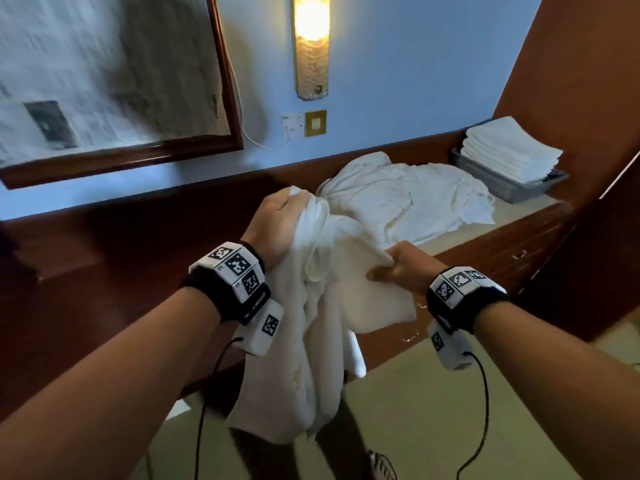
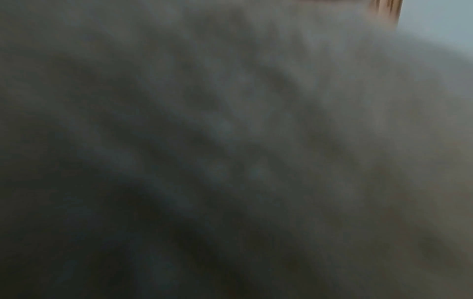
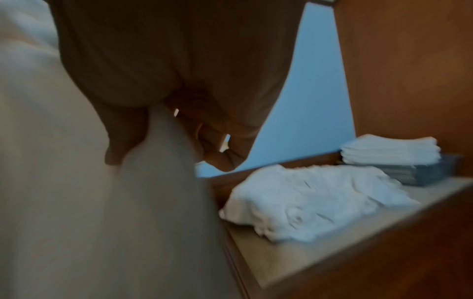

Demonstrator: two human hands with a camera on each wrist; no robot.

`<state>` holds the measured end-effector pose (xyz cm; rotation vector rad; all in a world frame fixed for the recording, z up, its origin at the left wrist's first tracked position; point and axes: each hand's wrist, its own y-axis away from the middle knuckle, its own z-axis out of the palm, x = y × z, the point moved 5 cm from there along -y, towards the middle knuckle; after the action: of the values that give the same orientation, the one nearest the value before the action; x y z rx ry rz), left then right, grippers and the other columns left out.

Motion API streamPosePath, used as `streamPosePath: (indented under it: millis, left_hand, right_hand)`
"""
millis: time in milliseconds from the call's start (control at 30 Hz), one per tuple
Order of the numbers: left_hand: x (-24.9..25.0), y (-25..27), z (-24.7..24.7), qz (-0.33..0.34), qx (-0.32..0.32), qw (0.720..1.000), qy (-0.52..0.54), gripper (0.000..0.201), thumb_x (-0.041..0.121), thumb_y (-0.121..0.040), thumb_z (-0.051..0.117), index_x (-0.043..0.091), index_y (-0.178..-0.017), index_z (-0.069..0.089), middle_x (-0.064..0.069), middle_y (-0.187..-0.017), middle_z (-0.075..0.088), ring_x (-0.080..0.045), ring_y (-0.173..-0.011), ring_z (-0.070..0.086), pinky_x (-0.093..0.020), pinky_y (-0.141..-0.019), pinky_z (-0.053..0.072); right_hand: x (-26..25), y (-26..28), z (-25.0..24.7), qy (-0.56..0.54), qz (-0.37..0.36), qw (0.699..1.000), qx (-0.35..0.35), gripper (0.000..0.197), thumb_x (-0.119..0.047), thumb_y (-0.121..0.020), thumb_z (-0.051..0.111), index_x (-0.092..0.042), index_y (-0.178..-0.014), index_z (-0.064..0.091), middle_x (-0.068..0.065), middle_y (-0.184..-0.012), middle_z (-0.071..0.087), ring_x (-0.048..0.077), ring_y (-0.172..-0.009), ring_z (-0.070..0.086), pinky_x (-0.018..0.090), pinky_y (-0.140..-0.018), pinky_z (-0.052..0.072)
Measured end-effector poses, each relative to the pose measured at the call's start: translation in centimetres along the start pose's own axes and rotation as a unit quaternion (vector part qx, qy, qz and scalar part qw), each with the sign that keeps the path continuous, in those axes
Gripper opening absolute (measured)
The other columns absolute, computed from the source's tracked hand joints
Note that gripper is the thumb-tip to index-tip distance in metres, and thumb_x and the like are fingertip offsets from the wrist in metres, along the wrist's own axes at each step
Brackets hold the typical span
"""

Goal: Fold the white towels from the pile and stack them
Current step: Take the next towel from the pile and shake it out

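Observation:
A white towel (image 1: 311, 323) hangs crumpled in front of me, held up in the air by both hands. My left hand (image 1: 277, 223) grips its bunched top. My right hand (image 1: 391, 268) pinches an edge of it lower and to the right; in the right wrist view the thumb and fingers (image 3: 122, 145) clamp the cloth (image 3: 76, 202). The left wrist view shows only blurred grey cloth (image 2: 230, 161). The pile of unfolded white towels (image 1: 408, 199) (image 3: 314, 200) lies on the cabinet top. A stack of folded towels (image 1: 509, 150) (image 3: 391, 149) sits in a grey basket (image 1: 502, 183) at the far right.
The wooden cabinet (image 1: 502, 251) has a beige top and drawers. A framed mirror (image 1: 114, 84) and a lit wall lamp (image 1: 311, 43) hang on the blue wall. A dark wooden panel (image 1: 588, 81) stands to the right. My shoes (image 1: 381, 465) show on the beige floor.

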<state>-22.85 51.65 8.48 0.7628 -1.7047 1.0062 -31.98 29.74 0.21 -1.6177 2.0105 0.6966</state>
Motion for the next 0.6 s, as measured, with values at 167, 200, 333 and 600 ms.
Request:
streamPosePath:
  millis: [167,200,333,600]
  left_hand:
    - [0.7,1.1,-4.8,0.031,0.08,0.996,-0.037,0.029,0.012,-0.093,0.046,0.019,-0.071,0.063,0.013,-0.071,0.063,-0.001,-0.069,0.055,-0.018,-0.07,0.044]
    - [0.8,1.4,-5.7,0.037,0.092,0.994,-0.056,0.029,0.012,-0.095,0.046,0.018,-0.072,0.064,0.01,-0.074,0.063,0.0,-0.069,0.055,-0.015,-0.07,0.044]
    - [0.7,2.2,-7.9,0.034,0.1,0.987,-0.12,0.03,0.012,-0.098,0.044,0.021,-0.077,0.063,0.007,-0.081,0.063,0.007,-0.071,0.055,-0.012,-0.073,0.043]
    - [3.3,5.2,-10.9,-0.076,-0.069,0.994,-0.037,0.012,0.024,-0.087,0.067,0.011,-0.087,0.065,-0.008,-0.082,0.057,-0.01,-0.072,0.054,-0.018,-0.067,0.043]
  right_hand:
    - [2.9,-0.7,1.4,-0.022,0.045,0.999,-0.01,0.016,-0.02,-0.093,0.069,-0.006,-0.088,0.075,0.004,-0.079,0.072,0.013,-0.067,0.063,0.023,-0.06,0.049]
    - [3.0,-1.1,1.4,-0.032,0.05,0.998,-0.005,0.014,-0.02,-0.093,0.068,-0.009,-0.088,0.076,0.005,-0.08,0.072,0.013,-0.067,0.063,0.025,-0.061,0.049]
    - [2.0,-3.2,1.0,0.038,0.043,0.998,0.025,0.035,-0.015,-0.093,0.066,-0.023,-0.059,0.059,-0.003,-0.06,0.056,0.013,-0.059,0.053,0.026,-0.058,0.037]
    - [-6.3,-6.0,-3.3,-0.106,-0.023,0.968,0.224,0.022,-0.003,-0.086,0.055,-0.021,-0.082,0.067,0.006,-0.094,0.07,0.025,-0.093,0.063,0.032,-0.083,0.05]
